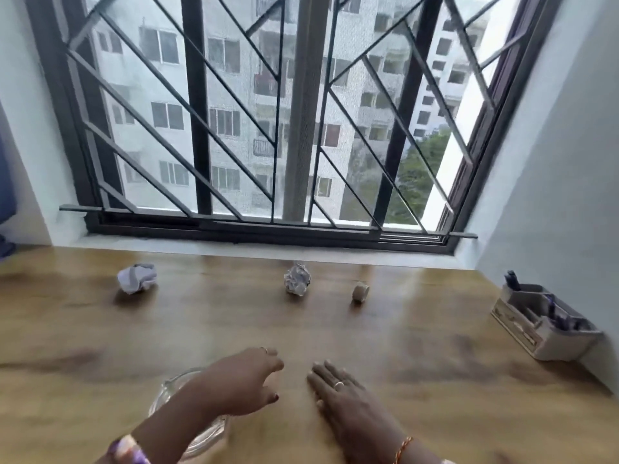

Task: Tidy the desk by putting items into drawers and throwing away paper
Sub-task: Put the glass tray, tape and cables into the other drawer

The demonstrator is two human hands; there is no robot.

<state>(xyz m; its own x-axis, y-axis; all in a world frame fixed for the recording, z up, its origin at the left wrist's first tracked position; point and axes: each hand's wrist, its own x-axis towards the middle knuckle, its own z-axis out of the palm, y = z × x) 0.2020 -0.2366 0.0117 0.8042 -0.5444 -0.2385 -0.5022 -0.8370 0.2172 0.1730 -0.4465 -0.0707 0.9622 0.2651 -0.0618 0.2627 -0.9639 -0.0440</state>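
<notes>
While both my hands sit at the near edge of the wooden desk [418, 333], the paper I have to throw away lies well beyond them, toward the window [254, 112]. My left hand [246, 380] hovers with its fingers loosely bent and holding nothing; my right hand [338, 393] lies flat, fingers straight and close together, empty too.

Taking the foil-grey paper ball [297, 279] as my mark: it sits straight ahead, between my two hands and far from both, so either could go, the left perhaps a shade nearer. Left of it, well apart, is the white crumpled paper [137, 278], clearly the left hand's side. Just right of it stands a small tape roll [360, 291], on its edge as far as the blur lets me judge. Far right of it, by the wall, is a beige plastic organiser [539, 324] with pens.

Both balls are roundish, creased and light, with no long axis. Under my left wrist lies a clear glass dish [201, 433], smooth and heavy-looking.
</notes>
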